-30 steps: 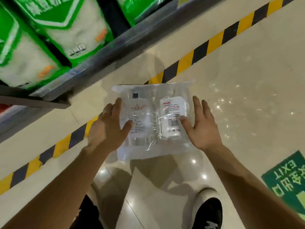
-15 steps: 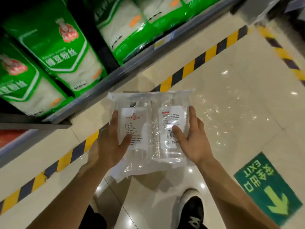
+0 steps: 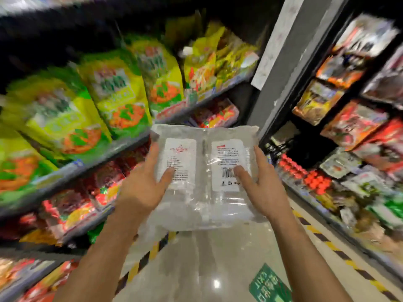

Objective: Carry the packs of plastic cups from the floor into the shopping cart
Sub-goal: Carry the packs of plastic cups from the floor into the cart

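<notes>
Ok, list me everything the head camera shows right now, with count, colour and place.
cup pack: one bundle, apparently two sleeves, clear with two white labels, centre, held up off the floor
bags: several, green-yellow, blurred, upper left shelf
red packets: many, lower left shelves
pillar: one, grey, upper centre-right
snack packets: many, orange, red and dark, right shelves
red-topped items: a cluster, low on the right shelves, too blurred to name
floor: pale, glossy, bottom centre
hazard tape: two strips, yellow-black, along both shelf bases
exit sign: one, green, on the floor lower right
shopping cart: none in view
left hand: grips the pack's left edge, thumb on the left label
right hand: grips the right edge, thumb on the right label
</notes>
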Demonstrator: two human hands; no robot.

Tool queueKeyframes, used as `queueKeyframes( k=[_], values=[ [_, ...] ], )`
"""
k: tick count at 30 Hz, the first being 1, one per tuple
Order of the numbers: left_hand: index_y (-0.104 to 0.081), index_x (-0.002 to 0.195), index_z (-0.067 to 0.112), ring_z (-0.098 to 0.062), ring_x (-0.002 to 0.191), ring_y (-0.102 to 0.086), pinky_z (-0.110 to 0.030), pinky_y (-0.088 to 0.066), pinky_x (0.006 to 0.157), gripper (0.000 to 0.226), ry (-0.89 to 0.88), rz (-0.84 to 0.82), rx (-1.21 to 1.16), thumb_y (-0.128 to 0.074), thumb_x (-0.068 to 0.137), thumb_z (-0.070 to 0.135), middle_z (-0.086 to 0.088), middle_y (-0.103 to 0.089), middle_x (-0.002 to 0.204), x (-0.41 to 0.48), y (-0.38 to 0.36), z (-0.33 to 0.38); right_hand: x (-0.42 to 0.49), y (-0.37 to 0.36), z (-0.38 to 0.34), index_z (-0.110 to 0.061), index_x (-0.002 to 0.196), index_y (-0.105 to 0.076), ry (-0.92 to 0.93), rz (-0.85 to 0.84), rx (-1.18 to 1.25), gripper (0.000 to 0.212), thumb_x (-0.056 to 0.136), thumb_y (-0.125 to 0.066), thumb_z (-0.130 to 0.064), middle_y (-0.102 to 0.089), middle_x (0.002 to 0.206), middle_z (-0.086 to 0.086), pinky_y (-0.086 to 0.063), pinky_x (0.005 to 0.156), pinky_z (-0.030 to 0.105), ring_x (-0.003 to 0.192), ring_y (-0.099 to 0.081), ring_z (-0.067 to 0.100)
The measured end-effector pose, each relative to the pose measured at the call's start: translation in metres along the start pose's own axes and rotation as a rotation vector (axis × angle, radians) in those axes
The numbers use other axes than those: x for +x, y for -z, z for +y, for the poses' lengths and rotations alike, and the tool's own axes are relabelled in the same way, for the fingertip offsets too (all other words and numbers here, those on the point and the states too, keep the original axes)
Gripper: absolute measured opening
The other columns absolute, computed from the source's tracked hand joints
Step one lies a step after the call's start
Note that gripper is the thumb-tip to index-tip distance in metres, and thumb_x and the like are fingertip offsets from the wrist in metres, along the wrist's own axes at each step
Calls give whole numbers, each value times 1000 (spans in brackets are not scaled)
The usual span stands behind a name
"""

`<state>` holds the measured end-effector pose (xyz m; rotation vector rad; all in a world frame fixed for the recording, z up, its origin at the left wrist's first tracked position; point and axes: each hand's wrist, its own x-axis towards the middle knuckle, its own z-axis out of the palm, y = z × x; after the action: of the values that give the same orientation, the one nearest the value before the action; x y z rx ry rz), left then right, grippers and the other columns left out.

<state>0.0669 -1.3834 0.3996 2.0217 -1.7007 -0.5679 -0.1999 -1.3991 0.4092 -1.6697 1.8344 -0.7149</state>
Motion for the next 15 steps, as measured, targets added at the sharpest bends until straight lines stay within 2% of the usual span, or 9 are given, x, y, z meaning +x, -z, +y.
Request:
queueKeyframes(
  k=[2, 5, 8, 11, 13, 15],
  values=[
    [-6, 154, 41, -34, 129, -47, -43, -40, 101, 75, -36, 1, 19, -39, 91, 67, -13, -46, 146, 3, 63, 41, -3, 57, -56, -30, 153, -22, 24, 40, 3, 77, 90, -51, -61, -43, 148, 3, -37, 107, 37, 134, -42, 22],
    [-11, 153, 42, -35, 129, -48, -40, -39, 101, 72, -59, 40, 36, -41, 92, 65, -13, -46, 147, -2, 152, 101, -13, 130, -131, -30, 152, -23, 105, 78, 17, 76, 89, -50, -63, -51, 142, 4, -42, 103, 40, 129, -49, 26],
    [-11, 152, 45, -33, 130, -48, -41, -40, 101, 74, -134, 73, 52, -41, 89, 69, -8, -43, 150, -11, 226, 142, -28, 187, -191, -29, 155, -17, 138, 80, 25, 79, 91, -50, -61, -47, 146, 3, -41, 102, 39, 130, -47, 27],
    [-9, 151, 46, -28, 134, -45, -44, -40, 105, 85, -166, 87, 35, -32, 77, 82, 4, -36, 155, -28, 280, 164, -48, 222, -234, -25, 155, -16, 186, 81, 40, 74, 95, -52, -51, -48, 145, 0, -40, 91, 32, 129, -48, 26],
    [-10, 149, 47, -28, 130, -49, -47, -44, 100, 86, -185, 128, 37, -29, 74, 84, 6, -40, 152, -44, 302, 172, -61, 236, -253, -23, 150, -26, 224, 79, 53, 63, 97, -53, -43, -51, 140, 0, -35, 81, 27, 127, -50, 26],
    [-12, 150, 46, -29, 126, -52, -46, -46, 95, 84, -170, 183, 65, -31, 77, 83, 5, -47, 148, -62, 318, 174, -71, 241, -267, -23, 146, -31, 261, 64, 52, 57, 97, -54, -40, -52, 140, 0, -33, 80, 26, 125, -50, 26]
  ],
)
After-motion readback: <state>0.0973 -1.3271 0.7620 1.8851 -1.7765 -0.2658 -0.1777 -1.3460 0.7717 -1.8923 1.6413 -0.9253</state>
